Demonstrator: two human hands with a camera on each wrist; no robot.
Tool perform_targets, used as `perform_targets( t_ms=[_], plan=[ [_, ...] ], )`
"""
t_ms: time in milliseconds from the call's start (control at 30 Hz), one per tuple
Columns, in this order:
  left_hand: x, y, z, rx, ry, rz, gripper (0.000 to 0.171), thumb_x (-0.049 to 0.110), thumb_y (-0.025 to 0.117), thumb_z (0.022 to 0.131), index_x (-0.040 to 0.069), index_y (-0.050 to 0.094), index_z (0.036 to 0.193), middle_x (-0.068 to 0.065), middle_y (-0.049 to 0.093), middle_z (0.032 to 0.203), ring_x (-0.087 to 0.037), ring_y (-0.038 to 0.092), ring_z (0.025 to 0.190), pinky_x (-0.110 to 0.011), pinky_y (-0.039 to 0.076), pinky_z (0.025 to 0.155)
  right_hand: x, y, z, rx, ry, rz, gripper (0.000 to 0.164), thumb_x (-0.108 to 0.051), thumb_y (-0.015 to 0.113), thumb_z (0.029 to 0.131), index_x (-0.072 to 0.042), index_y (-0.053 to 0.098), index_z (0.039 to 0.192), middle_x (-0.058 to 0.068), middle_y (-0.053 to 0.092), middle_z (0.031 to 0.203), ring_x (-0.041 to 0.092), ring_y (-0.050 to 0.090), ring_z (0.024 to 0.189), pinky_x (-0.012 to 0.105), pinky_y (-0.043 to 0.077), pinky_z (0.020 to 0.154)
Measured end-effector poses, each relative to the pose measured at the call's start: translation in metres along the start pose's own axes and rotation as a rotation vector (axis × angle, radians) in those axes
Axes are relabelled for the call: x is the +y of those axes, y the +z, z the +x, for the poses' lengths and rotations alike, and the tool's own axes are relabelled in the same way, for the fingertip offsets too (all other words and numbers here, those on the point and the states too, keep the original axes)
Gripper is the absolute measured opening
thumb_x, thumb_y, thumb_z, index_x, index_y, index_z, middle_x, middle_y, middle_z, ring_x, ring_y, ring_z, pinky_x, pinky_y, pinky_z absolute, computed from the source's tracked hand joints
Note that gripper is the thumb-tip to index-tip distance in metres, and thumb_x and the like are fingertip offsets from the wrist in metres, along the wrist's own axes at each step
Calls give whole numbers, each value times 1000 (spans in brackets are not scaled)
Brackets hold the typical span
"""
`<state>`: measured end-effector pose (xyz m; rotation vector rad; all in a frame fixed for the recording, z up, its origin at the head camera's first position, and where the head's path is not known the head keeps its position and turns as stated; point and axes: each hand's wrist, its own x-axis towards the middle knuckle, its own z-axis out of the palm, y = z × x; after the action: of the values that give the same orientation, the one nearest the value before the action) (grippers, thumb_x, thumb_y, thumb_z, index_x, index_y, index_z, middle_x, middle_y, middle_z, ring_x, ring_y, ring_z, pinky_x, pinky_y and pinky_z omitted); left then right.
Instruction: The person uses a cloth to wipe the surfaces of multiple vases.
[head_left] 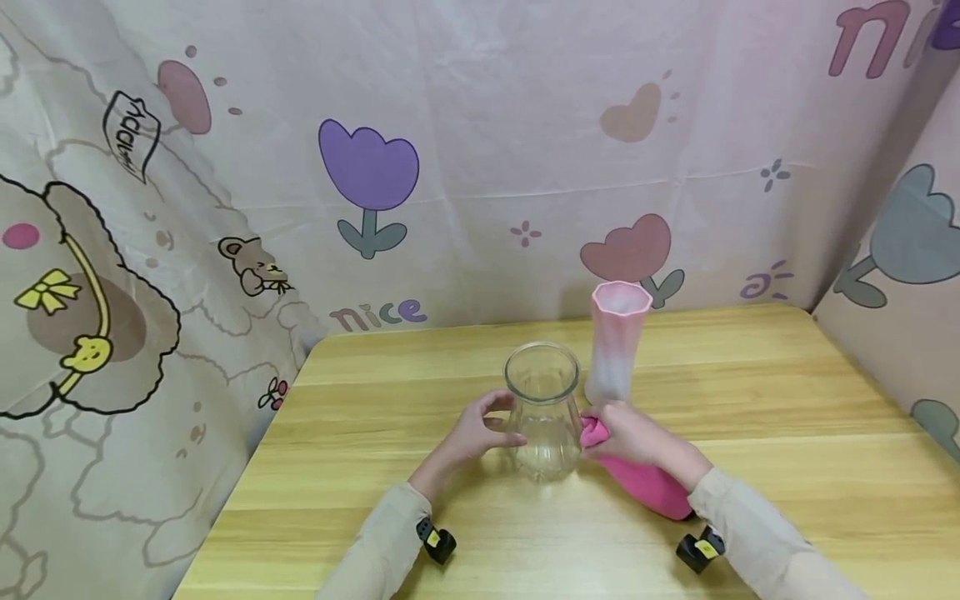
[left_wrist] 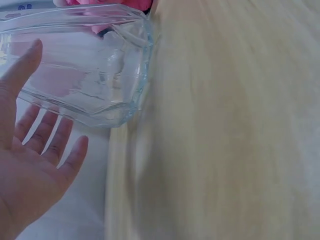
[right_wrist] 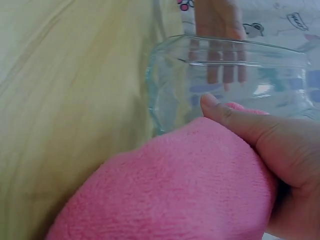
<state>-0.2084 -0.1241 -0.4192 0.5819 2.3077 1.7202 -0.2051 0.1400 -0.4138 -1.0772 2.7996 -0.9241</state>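
A clear glass vase (head_left: 544,446) with a wide round rim stands upright on the table between the two hands. On its left side is my left hand (head_left: 482,433), fingers spread and only slightly bent. In the left wrist view the thumb of that hand (left_wrist: 35,155) overlaps the glass vase (left_wrist: 75,65); whether it touches cannot be made out. My right hand (head_left: 626,433) grips a bunched pink cloth (head_left: 648,483) at the vase's right side. Most of the cloth (right_wrist: 170,185) hangs below the right thumb in the right wrist view.
Just behind the right hand stands a pink-and-white fluted vase (head_left: 617,342). The wooden table (head_left: 360,417) reaches back to a printed fabric backdrop (head_left: 480,167). Dark wrist cameras sit at both cuffs.
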Motion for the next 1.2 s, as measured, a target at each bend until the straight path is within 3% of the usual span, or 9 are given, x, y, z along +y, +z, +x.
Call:
perform_targets(
  t_ms=[133,267,333,467,600,700,967,1100,1200],
  plan=[
    [-7,-2,3,-8,-15,80,64,14,77,71,6,46,126,-11,50,124,-28,44,118,-45,37,99,-2,-9,-3,32,41,29,31,-21,79,67,-10,56,83,-7,49,71,6,47,65,22,45,57],
    [4,6,0,38,-24,260,77,31,78,68,10,40,131,-11,46,129,-31,41,120,-50,36,98,-2,-18,-6,76,70,23,31,-22,78,69,-10,56,87,-5,52,76,9,51,71,24,47,62],
    [12,16,-2,110,-19,365,86,40,79,64,11,37,133,-12,45,130,-31,41,120,-52,37,96,-2,-21,-6,103,74,14,33,-23,78,70,-9,59,93,-5,55,80,9,53,75,26,49,66],
    [26,38,-2,335,36,510,94,51,79,57,9,38,131,-10,48,124,-28,45,114,-49,41,92,-2,-23,-6,140,62,0,39,-23,77,70,-7,61,101,-4,58,85,11,55,80,30,50,71],
    [31,56,1,542,88,575,93,55,80,52,7,42,122,-7,50,114,-25,47,106,-41,44,87,-4,-24,-5,152,53,-1,38,-23,77,70,-5,61,100,-5,57,83,11,54,77,29,50,69],
    [31,65,3,624,85,582,95,56,80,50,7,41,121,-5,47,112,-23,45,104,-37,43,88,-5,-25,-4,164,47,-4,37,-23,78,69,-6,61,97,-5,57,83,10,53,76,28,49,68],
    [27,72,5,646,48,579,98,56,80,51,4,38,122,-6,44,109,-20,44,99,-37,44,87,-4,-24,-5,191,21,-3,42,-24,78,69,-5,62,103,-1,62,90,14,57,82,33,51,72],
    [26,68,5,632,101,556,90,53,80,52,6,42,119,-5,49,106,-23,49,96,-36,46,80,-1,-24,-5,191,30,2,47,-23,78,69,-1,61,107,4,64,95,18,59,87,37,51,76],
    [24,61,6,577,142,503,84,49,81,55,7,46,118,-5,52,106,-24,51,97,-36,46,80,-1,-25,-6,184,33,6,47,-22,78,69,0,61,108,5,64,96,20,60,88,38,51,77]
  ],
)
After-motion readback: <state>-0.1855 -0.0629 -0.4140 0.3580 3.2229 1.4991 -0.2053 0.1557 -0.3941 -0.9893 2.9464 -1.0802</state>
